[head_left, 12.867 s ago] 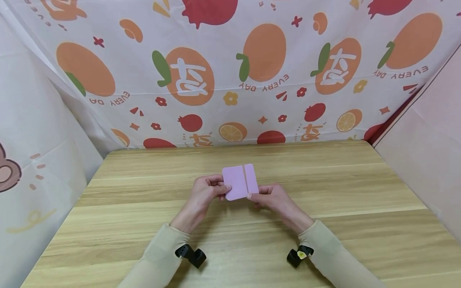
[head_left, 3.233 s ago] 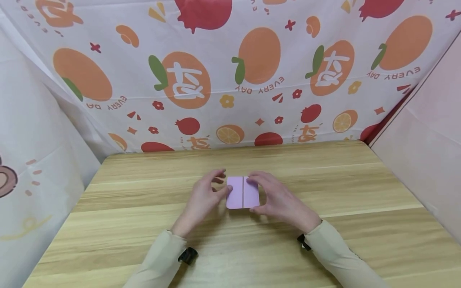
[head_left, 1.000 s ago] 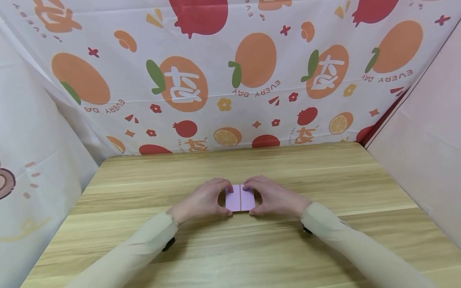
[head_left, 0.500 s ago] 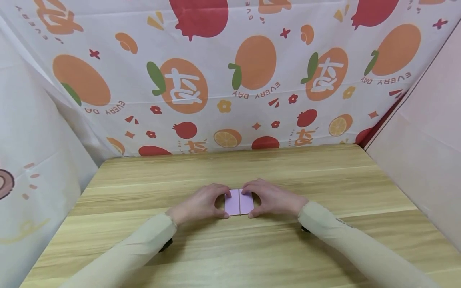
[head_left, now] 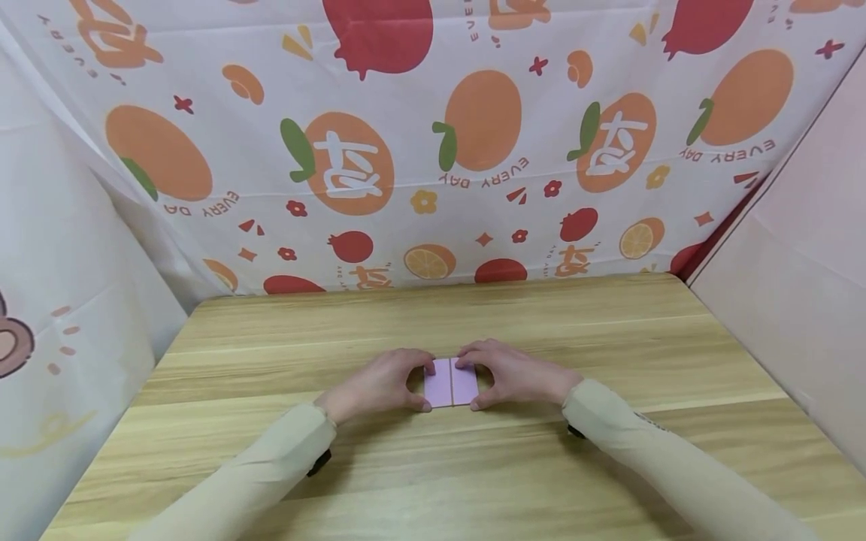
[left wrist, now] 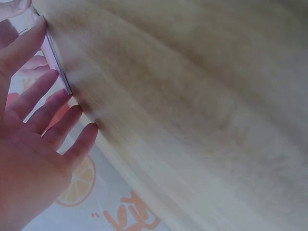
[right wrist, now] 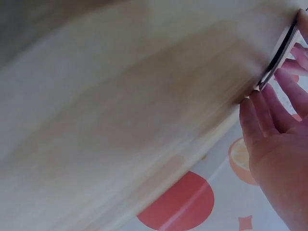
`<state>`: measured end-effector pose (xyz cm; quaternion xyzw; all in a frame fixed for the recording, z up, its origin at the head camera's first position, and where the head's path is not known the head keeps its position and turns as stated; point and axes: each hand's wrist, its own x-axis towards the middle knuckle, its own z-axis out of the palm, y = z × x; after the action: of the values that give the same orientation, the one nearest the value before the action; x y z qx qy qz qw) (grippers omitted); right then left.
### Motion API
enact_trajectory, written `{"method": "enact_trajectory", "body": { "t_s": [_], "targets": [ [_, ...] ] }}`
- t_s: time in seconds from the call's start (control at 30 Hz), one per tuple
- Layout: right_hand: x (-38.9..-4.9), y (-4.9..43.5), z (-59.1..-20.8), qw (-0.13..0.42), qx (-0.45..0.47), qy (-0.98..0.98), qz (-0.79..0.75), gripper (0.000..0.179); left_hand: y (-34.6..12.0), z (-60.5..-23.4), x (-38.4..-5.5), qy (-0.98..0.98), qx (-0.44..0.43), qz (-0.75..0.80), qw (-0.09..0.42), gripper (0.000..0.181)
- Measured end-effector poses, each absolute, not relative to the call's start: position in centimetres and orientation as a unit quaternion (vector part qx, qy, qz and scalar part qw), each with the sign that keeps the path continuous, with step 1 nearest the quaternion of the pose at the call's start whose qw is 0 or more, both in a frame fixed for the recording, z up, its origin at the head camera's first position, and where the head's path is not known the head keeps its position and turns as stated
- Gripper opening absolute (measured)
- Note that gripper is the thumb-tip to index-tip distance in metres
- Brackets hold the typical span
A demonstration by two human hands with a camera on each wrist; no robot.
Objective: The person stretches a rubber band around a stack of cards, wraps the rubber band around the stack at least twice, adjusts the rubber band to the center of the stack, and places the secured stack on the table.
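A small pink-lavender notebook (head_left: 438,383), with a thin brown band running down its middle, lies flat at the centre of the wooden table. My left hand (head_left: 386,383) holds its left side, thumb at the near corner and a fingertip on the top by the far edge. Mirroring that on the right side, my right hand (head_left: 517,376) grips it between thumb and fingers. Its thin edge shows a dark line in the right wrist view, beside the right hand (right wrist: 276,130). In the left wrist view, the outer fingers of the left hand (left wrist: 38,130) spread past the notebook's edge (left wrist: 60,72).
The wooden table (head_left: 433,481) ends at the back against a white curtain (head_left: 413,165) printed with fruit. Pale cloth walls stand at the left (head_left: 68,248) and right (head_left: 798,263). Black straps circle both wrists.
Earlier both hands held the notebook raised and tilted, its band off to the right. It has come down flat, the band now central, and the left hand has taken its left side. The last second shows little movement.
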<state>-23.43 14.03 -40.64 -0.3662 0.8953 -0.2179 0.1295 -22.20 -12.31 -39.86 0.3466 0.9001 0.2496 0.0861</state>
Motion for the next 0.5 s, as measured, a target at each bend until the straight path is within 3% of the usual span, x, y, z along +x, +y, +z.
{"method": "enact_trajectory", "body": {
  "t_s": [0.5],
  "targets": [
    [-23.31,13.86,-40.43,0.133,-0.354,0.902,-0.209,0.07,-12.45,-39.91,-22.58,0.901,0.343,0.249,0.091,0.048]
  ]
}}
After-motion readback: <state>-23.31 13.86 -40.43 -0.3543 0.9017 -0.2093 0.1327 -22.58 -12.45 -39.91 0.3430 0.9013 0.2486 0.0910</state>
